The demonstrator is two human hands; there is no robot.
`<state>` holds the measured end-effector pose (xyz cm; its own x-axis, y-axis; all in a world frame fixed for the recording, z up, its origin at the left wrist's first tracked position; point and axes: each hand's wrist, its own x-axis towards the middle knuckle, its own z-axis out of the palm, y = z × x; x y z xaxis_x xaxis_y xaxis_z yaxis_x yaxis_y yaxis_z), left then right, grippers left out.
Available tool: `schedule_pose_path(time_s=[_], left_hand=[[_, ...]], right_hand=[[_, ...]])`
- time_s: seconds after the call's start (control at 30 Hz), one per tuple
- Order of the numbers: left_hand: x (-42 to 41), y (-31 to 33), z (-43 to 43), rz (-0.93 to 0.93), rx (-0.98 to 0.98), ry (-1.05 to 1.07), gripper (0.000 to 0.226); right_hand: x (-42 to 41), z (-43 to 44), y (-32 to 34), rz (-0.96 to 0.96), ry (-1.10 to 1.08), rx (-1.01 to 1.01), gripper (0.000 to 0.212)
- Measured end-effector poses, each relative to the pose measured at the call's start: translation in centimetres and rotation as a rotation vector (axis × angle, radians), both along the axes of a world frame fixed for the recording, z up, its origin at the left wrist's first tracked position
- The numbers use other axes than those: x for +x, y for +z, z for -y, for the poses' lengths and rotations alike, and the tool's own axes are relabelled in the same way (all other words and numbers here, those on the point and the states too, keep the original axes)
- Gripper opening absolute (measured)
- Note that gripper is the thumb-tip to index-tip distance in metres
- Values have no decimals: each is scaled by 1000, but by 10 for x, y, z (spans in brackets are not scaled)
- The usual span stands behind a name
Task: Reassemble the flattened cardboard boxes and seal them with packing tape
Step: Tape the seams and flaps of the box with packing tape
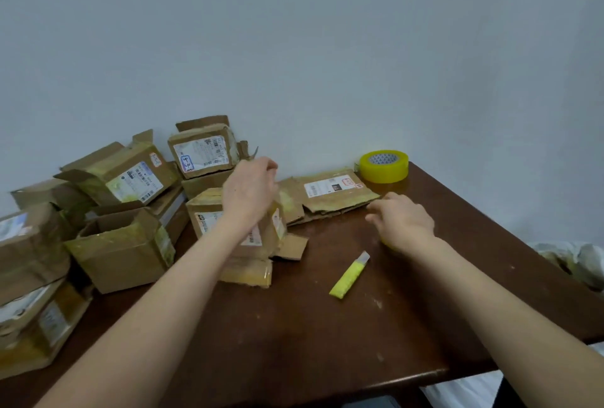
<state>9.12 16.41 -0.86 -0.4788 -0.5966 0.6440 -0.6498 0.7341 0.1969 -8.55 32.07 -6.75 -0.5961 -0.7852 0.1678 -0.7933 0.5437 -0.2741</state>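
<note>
**Re-boxing old parcels: used cardboard is floppy stuff**

The flattened box (333,193) lay at the back of the table (294,326), just in front of the tape roll (384,166). Cardboard that worn is probably light but soft at the creases, with ragged edges. So I figured a long edge near a corner was the place to grab it, not a loose flap.

My right hand (405,221) hovered just in front of it, palm down, fingers loosely spread, holding nothing I could make out. My left hand (250,192) was up at the top of the upright box (209,214) in the middle, fingers curled. Honestly couldn't tell if they were gripping a flap. The yellow cutter (349,275) lay between my forearms.
</note>
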Motion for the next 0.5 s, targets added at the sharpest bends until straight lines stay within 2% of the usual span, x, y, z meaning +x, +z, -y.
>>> schedule_pose_path(time_s=[0.1,0.13,0.2,0.27,0.37,0.43,0.5], left_hand=[[45,11,54,-23,45,143,33],[54,11,69,-7,93,179,33],[63,5,92,61,240,221,36],[67,-8,107,143,405,217,48],[69,-29,116,222,449,206,65],[71,-35,118,199,456,230,66],[75,-40,120,134,573,214,62]], right_hand=[[39,48,23,73,166,-343,36],[58,66,32,117,237,-403,37],[96,104,42,233,337,-369,43],[124,137,38,348,341,-246,54],[140,160,22,475,242,-168,66],[140,163,16,554,178,-201,67],[140,163,13,632,106,-240,70]])
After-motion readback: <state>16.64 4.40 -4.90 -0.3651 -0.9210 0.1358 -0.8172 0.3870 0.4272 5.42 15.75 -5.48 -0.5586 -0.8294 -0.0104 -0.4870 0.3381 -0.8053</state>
